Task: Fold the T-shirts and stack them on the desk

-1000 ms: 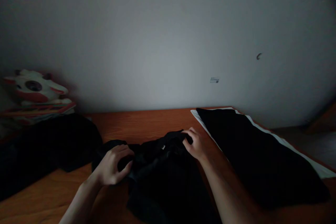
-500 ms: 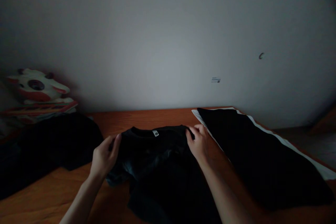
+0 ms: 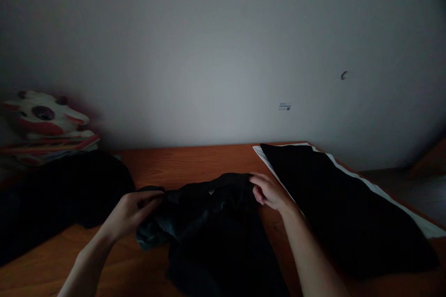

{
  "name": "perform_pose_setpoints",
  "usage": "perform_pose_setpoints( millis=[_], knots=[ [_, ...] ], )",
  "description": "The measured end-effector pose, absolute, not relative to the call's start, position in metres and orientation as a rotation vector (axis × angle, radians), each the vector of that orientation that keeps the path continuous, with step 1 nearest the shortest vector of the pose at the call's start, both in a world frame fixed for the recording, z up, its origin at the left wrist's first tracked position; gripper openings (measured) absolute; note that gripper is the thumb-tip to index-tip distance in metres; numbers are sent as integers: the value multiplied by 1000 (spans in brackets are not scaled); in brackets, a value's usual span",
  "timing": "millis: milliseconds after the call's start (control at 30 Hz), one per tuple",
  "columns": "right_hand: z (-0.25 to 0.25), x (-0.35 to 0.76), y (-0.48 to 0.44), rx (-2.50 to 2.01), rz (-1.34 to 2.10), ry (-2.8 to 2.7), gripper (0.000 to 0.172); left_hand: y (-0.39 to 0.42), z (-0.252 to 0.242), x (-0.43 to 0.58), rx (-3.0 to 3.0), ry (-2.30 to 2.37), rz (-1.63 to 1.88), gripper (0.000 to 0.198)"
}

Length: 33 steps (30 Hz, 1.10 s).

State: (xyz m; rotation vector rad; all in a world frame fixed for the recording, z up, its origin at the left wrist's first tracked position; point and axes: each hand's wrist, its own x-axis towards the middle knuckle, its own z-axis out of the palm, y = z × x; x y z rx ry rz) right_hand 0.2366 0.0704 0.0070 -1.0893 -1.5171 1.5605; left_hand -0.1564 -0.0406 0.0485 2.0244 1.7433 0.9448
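Room: dim, a plain grey wall behind an orange wood table (image 3: 195, 162).
Shirt: a black shirt (image 3: 216, 222) lies bunched at the near middle of the table, collar end away from the person, a small pale label (image 3: 211, 191) showing near the top.
Left hand: the left hand (image 3: 130, 211) has thumb and fingers pinched shut on the shirt's left upper edge.
Right hand: the right hand (image 3: 270, 190) has curled fingers closed on the right upper edge, beside the collar.
Handling: likely light, soft and limp, so it will sag and crease wherever it is unsupported. The shoulder seams on either side of the collar look like the best hold.
Right of it: a flat black stack (image 3: 334, 204) on a white sheet (image 3: 400, 206), close to the right forearm.
Left of it: a dark pile (image 3: 62, 195), and behind that a red-and-white toy (image 3: 42, 118) against the wall.
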Motion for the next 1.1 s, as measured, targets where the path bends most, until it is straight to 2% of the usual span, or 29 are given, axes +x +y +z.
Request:
perform_pose_setpoints(
  millis=[67, 133, 200, 267, 367, 433, 500, 567, 633, 700, 867, 1000, 1100],
  knots=[
    [7, 251, 67, -1021, 1890, -1606, 32, -50, 53, -168, 1751, 1624, 811, 43],
    [7, 260, 63, -951, 2156, -1716, 29, -58, 55, -175, 1541, 1439, 493, 45],
    [10, 259, 62, -880, 2167, -1746, 29, -60, 54, -174, 1456, 1351, 434, 47],
    [15, 248, 63, -811, 1827, -1681, 30, -51, 51, -164, 1478, 1457, 853, 49],
    [20, 226, 70, -785, 1046, -1529, 39, -29, 45, -143, 1546, 1685, 1826, 62],
    [18, 216, 74, -844, 649, -1528, 39, -19, 40, -134, 1650, 1775, 2018, 64],
    [13, 211, 75, -931, 408, -1626, 30, -16, 33, -131, 1815, 1877, 1752, 49],
    [5, 209, 73, -1060, 339, -1759, 28, -18, 27, -129, 1958, 1947, 1324, 37],
    [-3, 208, 70, -1230, 375, -1887, 36, -20, 23, -127, 2072, 1956, 993, 38],
    [-9, 205, 67, -1377, 431, -1987, 42, -20, 18, -123, 2166, 1965, 826, 40],
    [-16, 201, 62, -1440, 428, -2110, 31, -17, -1, -127, 2269, 1950, 595, 53],
    [-23, 202, 63, -1420, 280, -2154, 48, -12, -20, -134, 2321, 2078, 446, 64],
    [-32, 202, 66, -1446, 205, -2096, 57, -8, -20, -135, 2384, 2279, 647, 52]
  ],
)
